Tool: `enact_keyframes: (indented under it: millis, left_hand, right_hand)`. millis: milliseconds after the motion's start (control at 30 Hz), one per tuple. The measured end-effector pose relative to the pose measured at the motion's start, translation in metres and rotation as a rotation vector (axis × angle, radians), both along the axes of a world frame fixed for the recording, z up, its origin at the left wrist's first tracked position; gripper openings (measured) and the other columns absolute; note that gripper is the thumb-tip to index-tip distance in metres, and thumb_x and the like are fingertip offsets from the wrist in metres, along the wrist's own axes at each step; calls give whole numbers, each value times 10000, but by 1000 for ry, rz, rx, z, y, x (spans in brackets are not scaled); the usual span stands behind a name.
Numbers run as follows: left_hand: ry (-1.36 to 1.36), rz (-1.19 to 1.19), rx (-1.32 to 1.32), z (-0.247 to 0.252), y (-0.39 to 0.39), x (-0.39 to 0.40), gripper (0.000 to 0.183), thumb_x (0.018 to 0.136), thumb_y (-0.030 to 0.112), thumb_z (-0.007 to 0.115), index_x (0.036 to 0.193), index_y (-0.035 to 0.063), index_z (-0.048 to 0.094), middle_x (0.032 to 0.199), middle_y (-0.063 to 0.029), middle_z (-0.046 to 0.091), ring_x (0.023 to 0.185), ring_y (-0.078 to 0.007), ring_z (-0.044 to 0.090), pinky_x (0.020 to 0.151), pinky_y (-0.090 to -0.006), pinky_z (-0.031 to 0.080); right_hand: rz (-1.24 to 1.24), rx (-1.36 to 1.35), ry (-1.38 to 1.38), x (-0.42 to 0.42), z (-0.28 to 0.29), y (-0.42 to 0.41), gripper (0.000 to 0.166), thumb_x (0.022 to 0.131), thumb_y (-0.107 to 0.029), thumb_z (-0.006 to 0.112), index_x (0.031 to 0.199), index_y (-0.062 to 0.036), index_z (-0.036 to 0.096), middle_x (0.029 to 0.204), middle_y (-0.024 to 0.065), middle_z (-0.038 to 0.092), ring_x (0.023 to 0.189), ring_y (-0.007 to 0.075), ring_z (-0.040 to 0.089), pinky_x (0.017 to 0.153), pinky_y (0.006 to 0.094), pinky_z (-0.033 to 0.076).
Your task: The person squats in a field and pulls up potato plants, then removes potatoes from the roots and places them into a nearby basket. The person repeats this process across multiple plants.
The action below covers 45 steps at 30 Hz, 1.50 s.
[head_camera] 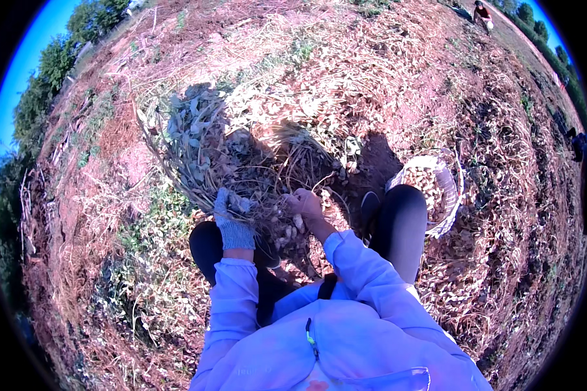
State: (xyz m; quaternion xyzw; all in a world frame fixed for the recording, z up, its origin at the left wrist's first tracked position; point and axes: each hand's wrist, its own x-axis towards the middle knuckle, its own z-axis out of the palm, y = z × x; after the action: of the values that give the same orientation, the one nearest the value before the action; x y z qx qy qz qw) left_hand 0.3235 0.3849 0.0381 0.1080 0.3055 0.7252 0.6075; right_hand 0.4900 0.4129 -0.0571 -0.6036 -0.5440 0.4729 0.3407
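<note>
My left hand (234, 212), in a grey knitted glove, is closed around the stems of a bunch of uprooted peanut plants (195, 146). The leafy ends spread away to the upper left, and the roots lie between my hands. Bare, my right hand (304, 203) is at the root end with its fingers bent; whether it grips a pod or only touches the roots cannot be told. Pale peanut pods (288, 232) hang just below it. To the right of my right knee stands a white wicker basket (450, 188) with many peanuts (423, 183) in it.
Dry peanut vines (352, 93) cover the ground in front, beyond a patch of shadow. My knees are bent on both sides of the roots. A person (482, 13) is far off at the upper right, and a dark figure shows partly at the right rim.
</note>
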Motion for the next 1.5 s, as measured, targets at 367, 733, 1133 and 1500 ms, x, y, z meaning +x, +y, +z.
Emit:
enact_keyframes:
  millis: [367, 733, 1133, 1500]
  left_hand:
    - [140, 121, -66, 30, -10, 38, 307, 850, 233, 516, 580, 126, 414, 453, 4, 386, 403, -135, 391, 428, -305, 365]
    - [39, 373, -96, 60, 23, -49, 346, 901, 380, 354, 727, 117, 495, 563, -8, 422, 495, -158, 399, 524, -319, 397]
    - [92, 168, -98, 52, 85, -21, 218, 820, 317, 586, 833, 99, 586, 746, -52, 608, 621, -188, 573, 569, -322, 503]
    - [-108, 88, -203, 23, 111, 9, 208, 818, 121, 554, 988, 2, 554, 963, -162, 604, 838, -292, 603, 721, -446, 534]
  right_hand:
    - [-741, 60, 3, 63, -76, 29, 225, 716, -164, 687, 642, 5, 557, 543, 81, 536, 467, 169, 488, 460, 348, 394]
    - [-729, 336, -357, 213, 67, 45, 280, 775, -216, 649, 628, -5, 540, 526, 100, 544, 476, 192, 525, 503, 325, 427]
    - [-47, 287, -435, 248, 134, 13, 314, 797, -238, 619, 994, 5, 591, 836, 145, 627, 780, 221, 610, 711, 316, 476]
    - [-76, 146, 566, 52, 106, -22, 598, 774, -222, 680, 1214, 79, 410, 1081, 147, 572, 1004, 179, 534, 857, 279, 420]
